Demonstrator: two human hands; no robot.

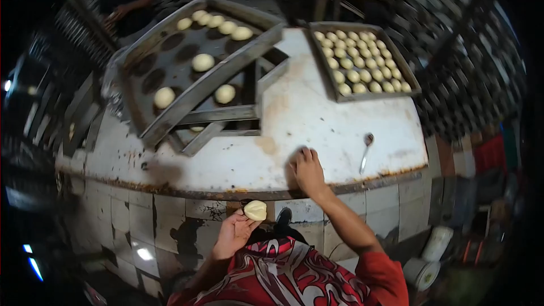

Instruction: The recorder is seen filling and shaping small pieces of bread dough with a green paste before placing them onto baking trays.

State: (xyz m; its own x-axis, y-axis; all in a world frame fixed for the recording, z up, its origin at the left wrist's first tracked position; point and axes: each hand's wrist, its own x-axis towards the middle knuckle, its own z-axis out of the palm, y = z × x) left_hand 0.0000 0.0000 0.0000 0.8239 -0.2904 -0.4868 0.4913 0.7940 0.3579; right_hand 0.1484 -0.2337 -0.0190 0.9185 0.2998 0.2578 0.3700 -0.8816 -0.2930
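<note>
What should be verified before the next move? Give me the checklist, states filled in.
1. Dough piece held: ok, at the fingertips of the left hand, short of the table edge.
2. Right hand free: cannot tell; its fingers are curled at the white tabletop and could hide something small.
3. Room on the upper tray at left: ok, bare spots show between its dough balls.
4. Upper tray squarely stacked: not ok, it lies askew over a lower tray.
5. Ample room on the right tray: not ok, mostly filled.
6. Spoon clear of the trays: ok, on the tabletop.
</note>
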